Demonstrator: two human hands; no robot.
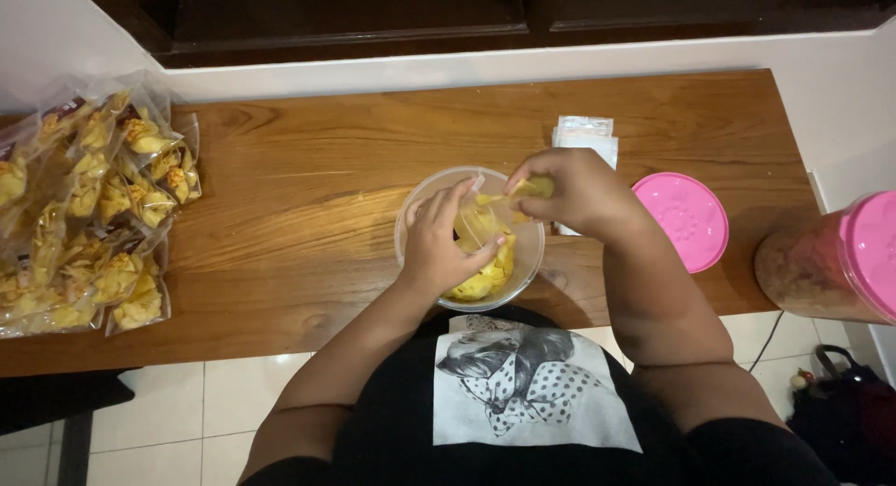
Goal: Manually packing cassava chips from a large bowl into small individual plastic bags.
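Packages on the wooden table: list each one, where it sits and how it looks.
Filled clear bags: heaped at the table's left end, holding yellow snack pieces.
Empty clear bags: small flat stack behind the right hand.
Clear bag: held by both hands over the clear tub.
Pink-lidded jar: far right.

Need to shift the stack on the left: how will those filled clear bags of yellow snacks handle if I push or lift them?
The filled bags look light and floppy; thin film probably slides easily on the wooden table. The puffy yellow pieces seem brittle, so squeezing may crush them.
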